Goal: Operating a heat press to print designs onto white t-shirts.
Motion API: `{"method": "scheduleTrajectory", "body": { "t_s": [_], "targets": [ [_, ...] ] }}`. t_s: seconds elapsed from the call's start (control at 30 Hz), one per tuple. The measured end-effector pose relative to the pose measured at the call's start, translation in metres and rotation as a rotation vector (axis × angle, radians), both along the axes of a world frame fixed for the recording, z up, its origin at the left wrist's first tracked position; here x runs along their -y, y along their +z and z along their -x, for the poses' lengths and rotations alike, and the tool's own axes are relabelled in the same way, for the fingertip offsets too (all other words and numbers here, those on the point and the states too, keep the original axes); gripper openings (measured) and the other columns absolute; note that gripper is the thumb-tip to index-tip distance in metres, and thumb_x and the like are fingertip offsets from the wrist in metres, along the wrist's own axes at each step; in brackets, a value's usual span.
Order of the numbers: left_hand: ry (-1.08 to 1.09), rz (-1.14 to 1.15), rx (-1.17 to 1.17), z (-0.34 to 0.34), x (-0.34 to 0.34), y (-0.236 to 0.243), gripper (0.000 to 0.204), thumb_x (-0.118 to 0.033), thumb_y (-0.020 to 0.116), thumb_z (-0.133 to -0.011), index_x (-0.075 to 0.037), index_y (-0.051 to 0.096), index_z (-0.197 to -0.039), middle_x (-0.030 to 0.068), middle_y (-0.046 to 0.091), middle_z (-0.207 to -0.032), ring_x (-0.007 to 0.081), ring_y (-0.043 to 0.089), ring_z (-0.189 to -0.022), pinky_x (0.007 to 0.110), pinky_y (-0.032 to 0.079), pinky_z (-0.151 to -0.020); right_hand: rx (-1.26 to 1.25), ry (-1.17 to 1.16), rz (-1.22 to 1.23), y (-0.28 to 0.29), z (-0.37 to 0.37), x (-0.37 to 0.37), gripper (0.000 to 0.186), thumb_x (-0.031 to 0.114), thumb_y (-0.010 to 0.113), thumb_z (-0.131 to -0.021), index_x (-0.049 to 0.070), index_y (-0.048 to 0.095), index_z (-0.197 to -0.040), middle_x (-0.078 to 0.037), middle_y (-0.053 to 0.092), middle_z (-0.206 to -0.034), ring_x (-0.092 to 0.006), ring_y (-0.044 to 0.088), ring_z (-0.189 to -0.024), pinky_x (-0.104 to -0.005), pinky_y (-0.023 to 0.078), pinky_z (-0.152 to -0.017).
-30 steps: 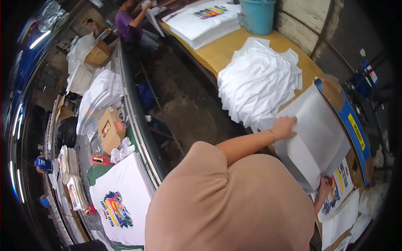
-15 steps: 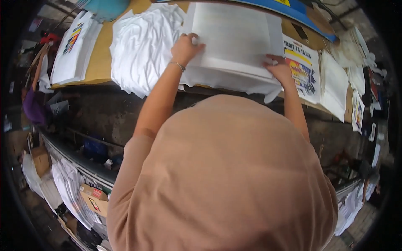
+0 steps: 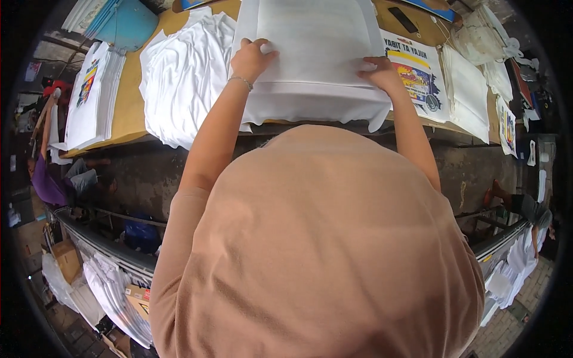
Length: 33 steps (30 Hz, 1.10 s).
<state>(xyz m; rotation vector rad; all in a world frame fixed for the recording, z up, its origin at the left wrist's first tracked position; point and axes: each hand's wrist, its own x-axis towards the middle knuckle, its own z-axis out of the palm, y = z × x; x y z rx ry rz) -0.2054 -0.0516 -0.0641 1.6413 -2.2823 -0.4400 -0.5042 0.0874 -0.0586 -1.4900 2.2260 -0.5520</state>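
A smooth white cloth (image 3: 316, 104) lies over a flat board at the table's front edge, its near part hanging down. On top of it is a thin greyish-white rectangular panel (image 3: 316, 42). My left hand (image 3: 250, 61), with a bracelet at the wrist, is at the panel's left side, thumb and fingers closed on a small bit of white cloth. At the right side, my right hand (image 3: 382, 76) is curled with thumb and fingers toward the middle, also pinching white cloth. The fingers partly hide both grips.
Crumpled white cloth (image 3: 185, 77) and a folded printed stack (image 3: 89, 101) lie left; a blue bucket (image 3: 125, 27) stands behind. Right are a colourful printed sheet (image 3: 418, 80), folded white cloth (image 3: 468, 92) and a phone (image 3: 403, 19). A person in purple (image 3: 49, 182) is far left.
My view has shifted, so the table items appear farther left. Both hands have come slightly inward over the panel, and more of the white cloth's hanging front shows.
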Motion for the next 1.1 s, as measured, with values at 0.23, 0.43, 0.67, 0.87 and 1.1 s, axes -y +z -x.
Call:
{"method": "scheduleTrajectory", "body": {
  "t_s": [0.23,0.43,0.67,0.87,1.1],
  "targets": [
    [0.014,0.032,0.053,-0.007,-0.001,-0.008,0.044,-0.046,0.066,-0.075,-0.024,0.063,-0.114,0.0079,0.054,-0.112,0.0305,0.06,-0.093,0.038,0.05,-0.078,-0.167,0.047,-0.044,0.0,-0.003,-0.008,0.059,0.04,0.073,-0.065,0.015,0.061,-0.118,-0.018,0.049,-0.123,-0.0331,0.054,-0.109,-0.0368,0.044,-0.094],
    [-0.166,0.275,0.009,-0.049,-0.013,-0.02,0.037,-0.04,0.064,-0.079,-0.029,0.064,-0.115,0.0036,0.057,-0.115,0.0305,0.05,-0.104,0.039,0.042,-0.09,-0.359,-0.043,0.063,-0.017,0.001,-0.034,0.057,0.055,0.067,-0.069,0.032,0.059,-0.12,-0.01,0.045,-0.13,-0.033,0.045,-0.119,-0.0464,0.038,-0.098],
    [-0.183,0.211,-0.04,-0.058,-0.025,-0.029,0.038,-0.042,0.065,-0.078,-0.034,0.063,-0.115,-0.0005,0.049,-0.125,0.0302,0.037,-0.117,0.047,0.026,-0.099,-0.434,0.019,0.172,-0.032,0.005,-0.045,0.056,0.058,0.063,-0.073,0.036,0.055,-0.124,-0.007,0.047,-0.125,-0.0298,0.048,-0.114,-0.0441,0.038,-0.097],
    [-0.195,0.25,-0.051,-0.063,-0.023,-0.036,0.038,-0.042,0.065,-0.078,-0.031,0.064,-0.115,0.0016,0.05,-0.124,0.0285,0.039,-0.116,0.043,0.027,-0.1,-0.311,0.032,0.167,-0.031,0.007,-0.046,0.056,0.057,0.063,-0.073,0.032,0.057,-0.123,-0.01,0.046,-0.127,-0.031,0.042,-0.12,-0.0451,0.03,-0.103],
    [0.336,-0.516,-0.769,-0.091,0.043,-0.066,0.06,-0.054,0.045,-0.089,-0.006,0.053,-0.125,0.0096,0.058,-0.112,0.02,0.054,-0.096,0.038,0.04,-0.088,1.002,-0.439,0.344,-0.091,0.073,-0.018,0.06,0.05,0.055,-0.086,0.011,0.046,-0.132,-0.011,0.053,-0.123,-0.0254,0.054,-0.109,-0.04,0.042,-0.095]
  ]
}}
